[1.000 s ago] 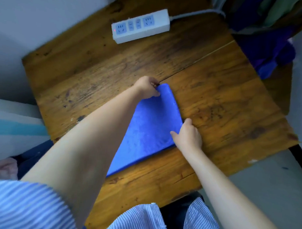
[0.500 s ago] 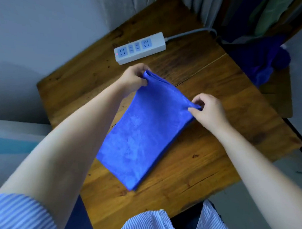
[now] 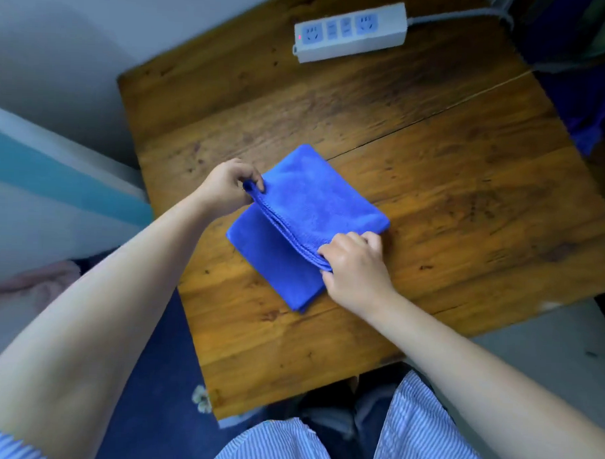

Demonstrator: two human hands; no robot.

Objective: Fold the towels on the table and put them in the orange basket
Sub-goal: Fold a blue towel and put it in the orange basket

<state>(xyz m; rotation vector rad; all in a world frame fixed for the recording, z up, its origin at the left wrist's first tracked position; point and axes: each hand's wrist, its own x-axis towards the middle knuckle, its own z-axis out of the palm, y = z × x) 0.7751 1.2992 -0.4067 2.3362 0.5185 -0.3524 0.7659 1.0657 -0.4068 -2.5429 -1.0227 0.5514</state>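
A blue towel lay on the wooden table, well short of the white power strip. The left hand pinched one corner of the towel's folded-over upper layer, and the right hand pinched the other corner, that edge raised over the lower layer.

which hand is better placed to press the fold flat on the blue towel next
Probably the right hand. It pinches the folded edge of the blue microfibre towel low against the wooden table, over the lower layer. The left hand grips the far corner, which looks slightly raised at the towel's edge.
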